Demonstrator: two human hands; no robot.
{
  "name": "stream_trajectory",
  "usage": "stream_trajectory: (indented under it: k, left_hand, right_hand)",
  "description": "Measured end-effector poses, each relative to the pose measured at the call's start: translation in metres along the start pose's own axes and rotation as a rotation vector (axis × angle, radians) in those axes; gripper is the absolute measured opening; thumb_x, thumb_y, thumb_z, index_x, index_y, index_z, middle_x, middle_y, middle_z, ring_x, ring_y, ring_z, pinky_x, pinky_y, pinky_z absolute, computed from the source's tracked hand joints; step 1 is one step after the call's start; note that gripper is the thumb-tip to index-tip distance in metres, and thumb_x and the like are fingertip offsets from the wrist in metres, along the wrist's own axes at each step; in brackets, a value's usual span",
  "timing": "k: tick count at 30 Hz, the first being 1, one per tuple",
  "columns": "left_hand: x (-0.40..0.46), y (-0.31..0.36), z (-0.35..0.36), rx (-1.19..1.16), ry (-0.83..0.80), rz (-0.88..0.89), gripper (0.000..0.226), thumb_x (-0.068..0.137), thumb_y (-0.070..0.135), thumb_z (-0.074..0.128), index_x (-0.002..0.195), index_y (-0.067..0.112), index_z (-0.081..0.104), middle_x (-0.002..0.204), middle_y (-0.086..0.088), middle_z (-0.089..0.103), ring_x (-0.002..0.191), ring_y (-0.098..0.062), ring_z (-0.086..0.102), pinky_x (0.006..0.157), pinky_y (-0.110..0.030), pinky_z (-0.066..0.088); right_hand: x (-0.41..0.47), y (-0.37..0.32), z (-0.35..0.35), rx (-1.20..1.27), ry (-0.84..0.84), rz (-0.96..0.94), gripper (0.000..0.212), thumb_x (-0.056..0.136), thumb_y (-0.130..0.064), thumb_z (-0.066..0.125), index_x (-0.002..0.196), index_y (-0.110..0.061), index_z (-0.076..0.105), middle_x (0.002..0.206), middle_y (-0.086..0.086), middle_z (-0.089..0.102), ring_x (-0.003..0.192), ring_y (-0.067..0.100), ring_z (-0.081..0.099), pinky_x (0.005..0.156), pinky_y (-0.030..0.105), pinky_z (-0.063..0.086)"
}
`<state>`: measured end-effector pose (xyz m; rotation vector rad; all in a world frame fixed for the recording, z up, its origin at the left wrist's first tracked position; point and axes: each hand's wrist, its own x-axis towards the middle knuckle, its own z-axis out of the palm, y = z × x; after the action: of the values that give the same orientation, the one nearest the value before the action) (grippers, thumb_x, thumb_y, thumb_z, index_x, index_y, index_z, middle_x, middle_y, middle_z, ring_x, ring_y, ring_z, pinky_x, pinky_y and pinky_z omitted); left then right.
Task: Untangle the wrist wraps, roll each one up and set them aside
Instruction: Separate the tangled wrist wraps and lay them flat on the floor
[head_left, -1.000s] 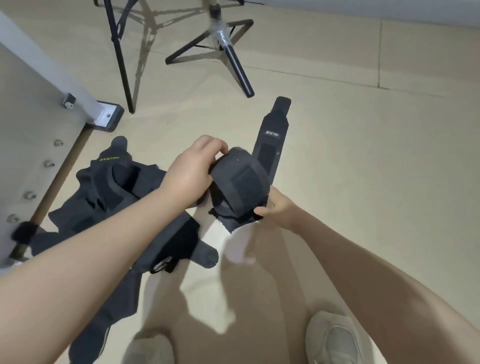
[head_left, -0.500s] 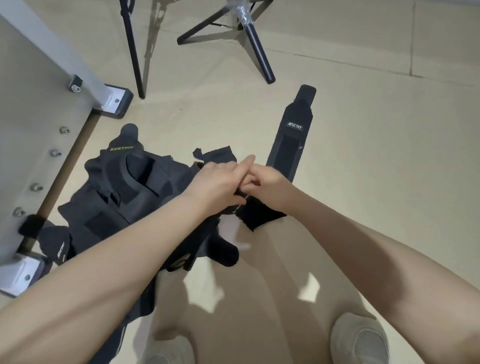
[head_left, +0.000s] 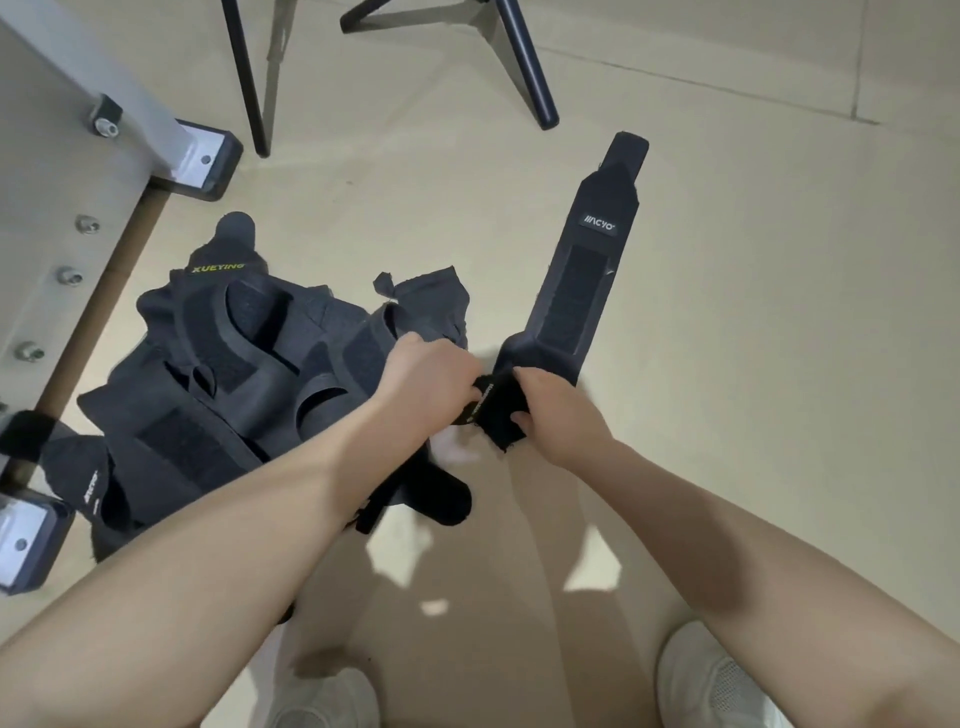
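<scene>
I count two hands in view, my left hand (head_left: 434, 382) and my right hand (head_left: 558, 415), and both share one wrist wrap (head_left: 576, 291), a black strap stretched flat along the floor (head_left: 779, 364) with one white logo patch. Beside it lies one tangled pile of wraps (head_left: 223, 395); how many straps are knotted in it I cannot tell, though two printed labels show. Two pale shoes (head_left: 711, 680) sit at the bottom edge. Three black stand legs (head_left: 524, 57) reach in from above.
</scene>
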<state>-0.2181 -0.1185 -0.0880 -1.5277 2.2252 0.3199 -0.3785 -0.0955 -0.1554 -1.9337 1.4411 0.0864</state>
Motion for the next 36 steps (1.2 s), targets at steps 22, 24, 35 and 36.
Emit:
stream_trajectory:
  k: [22,24,35,36]
  left_hand:
    - [-0.075,0.017,-0.167,-1.370,0.301,0.062,0.010,0.084,0.013,0.067,0.084,0.019,0.075,0.083,-0.004,0.074,0.080,-0.021,0.069,0.080,-0.040,0.056]
    - [-0.071,0.035,-0.185,-1.508,0.295,0.148,0.011,0.087,0.009,0.063,0.087,0.016,0.072,0.083,-0.002,0.074,0.077,-0.017,0.068,0.077,-0.035,0.055]
    - [-0.040,0.085,-0.165,-1.312,-0.305,0.319,0.028,0.087,0.000,0.062,0.115,0.007,0.060,0.110,-0.010,0.069,0.099,-0.024,0.067,0.086,-0.037,0.054]
    - [-0.038,0.092,-0.168,-1.320,-0.302,0.333,0.024,0.088,0.000,0.061,0.111,0.007,0.061,0.103,-0.008,0.071,0.092,-0.021,0.069,0.079,-0.032,0.055]
  right_hand:
    - [-0.065,-0.055,-0.170,1.714,-0.013,-0.009,0.040,0.098,-0.036,0.038,0.116,-0.008,0.060,0.111,0.014,0.067,0.100,0.026,0.065,0.091,0.038,0.052]
    - [-0.082,-0.058,-0.196,1.810,0.156,-0.107,0.032,0.094,-0.023,0.046,0.117,-0.005,0.057,0.113,0.019,0.064,0.100,0.032,0.062,0.095,0.044,0.049]
    - [-0.139,0.032,-0.245,1.983,0.698,0.100,0.018,0.099,-0.015,0.046,0.114,-0.011,0.056,0.111,0.009,0.065,0.095,0.024,0.064,0.100,0.046,0.047]
    - [-0.141,0.043,-0.245,1.989,0.723,0.116,0.017,0.099,-0.016,0.046,0.111,-0.012,0.057,0.110,0.008,0.066,0.095,0.023,0.064,0.098,0.045,0.048]
